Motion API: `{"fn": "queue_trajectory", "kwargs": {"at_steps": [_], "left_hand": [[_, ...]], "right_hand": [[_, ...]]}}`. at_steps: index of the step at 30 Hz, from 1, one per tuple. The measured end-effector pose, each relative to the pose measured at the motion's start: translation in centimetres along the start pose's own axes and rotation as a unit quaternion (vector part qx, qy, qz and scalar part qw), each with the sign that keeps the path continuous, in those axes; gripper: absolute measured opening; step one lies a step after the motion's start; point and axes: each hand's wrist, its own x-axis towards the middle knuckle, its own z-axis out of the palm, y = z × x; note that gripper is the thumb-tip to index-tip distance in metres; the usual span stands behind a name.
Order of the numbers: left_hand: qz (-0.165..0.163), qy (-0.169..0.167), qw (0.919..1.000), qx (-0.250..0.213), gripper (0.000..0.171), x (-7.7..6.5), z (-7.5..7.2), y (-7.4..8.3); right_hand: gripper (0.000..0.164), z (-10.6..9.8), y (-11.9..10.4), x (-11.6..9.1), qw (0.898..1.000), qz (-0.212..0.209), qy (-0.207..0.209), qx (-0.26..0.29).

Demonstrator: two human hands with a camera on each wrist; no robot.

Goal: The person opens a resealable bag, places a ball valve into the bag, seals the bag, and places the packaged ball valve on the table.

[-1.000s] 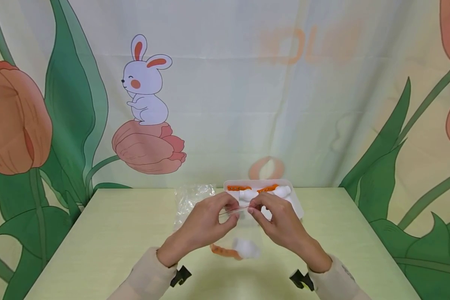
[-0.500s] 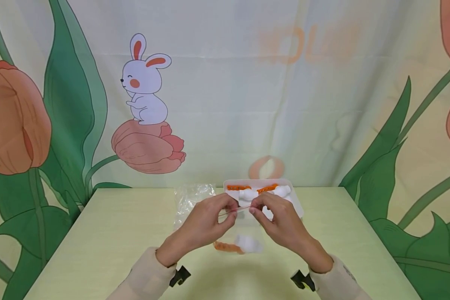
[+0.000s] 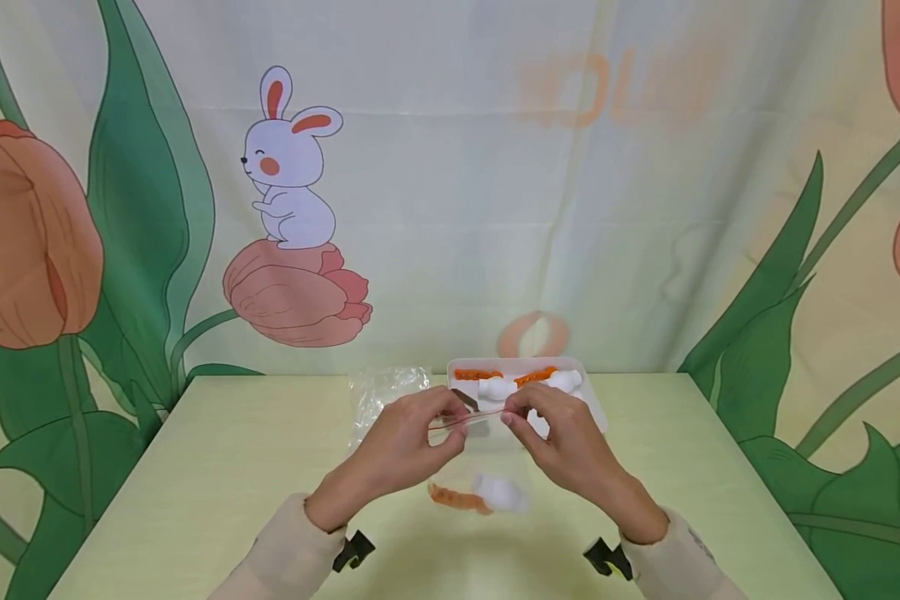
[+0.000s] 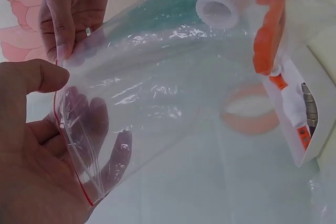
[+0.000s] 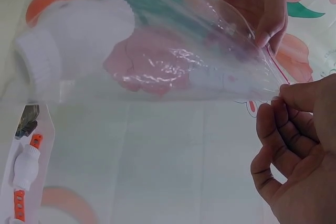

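Observation:
A clear zip-lock bag [image 4: 157, 95] with a red line along its mouth hangs between both hands. Inside it, a white plastic piece with a ribbed round opening [image 5: 86, 38] and an orange strip with holes [image 3: 457, 498] sit at the bottom. My left hand [image 3: 408, 429] pinches the zip edge between thumb and fingers; in the left wrist view its other fingers show through the film. At the other end of that edge, my right hand [image 3: 562, 429] pinches the corner with thumb and forefinger, its remaining fingers loosely bent.
Behind the hands stands a white tray [image 3: 596, 408] with orange strips [image 3: 477, 376], white pieces [image 3: 565, 382] and dark metallic parts [image 4: 311, 109]. Left of it lies crumpled clear plastic [image 3: 382, 396]. A printed curtain [image 3: 450, 208] hangs along the table's back edge.
My left hand has slid a little left along the zip edge, baring more of the red line between the hands. The bag's contents have swung slightly right.

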Motion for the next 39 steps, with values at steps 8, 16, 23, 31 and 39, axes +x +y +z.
{"fn": "queue_trajectory", "kwargs": {"at_steps": [8, 16, 23, 31, 39], "left_hand": [[0.015, 0.003, 0.9998, -0.012, 0.009, 0.02, 0.01, -0.28], [-0.010, -0.013, 0.9995, -0.026, 0.004, -0.16, -0.20, -0.57], [-0.011, -0.004, 0.9996, -0.024, 0.006, -0.41, -0.29, -0.97], [0.008, 0.001, 1.0000, -0.005, 0.004, -0.45, -0.21, -1.00], [-0.021, -0.003, 0.9998, -0.004, 0.004, -0.77, -0.51, -1.03]], "right_hand": [[0.014, 0.20, 0.09, 0.01, 1.000, -0.002, 0.001, 0.006], [0.015, 0.09, 0.19, -0.12, 1.000, 0.004, 0.003, 0.001], [0.016, -0.09, 0.14, -0.19, 1.000, 0.011, 0.005, 0.010], [0.016, -0.01, 0.19, -0.18, 1.000, 0.006, 0.009, 0.015], [0.015, -0.23, 0.32, -0.29, 1.000, 0.012, 0.015, 0.005]]}}
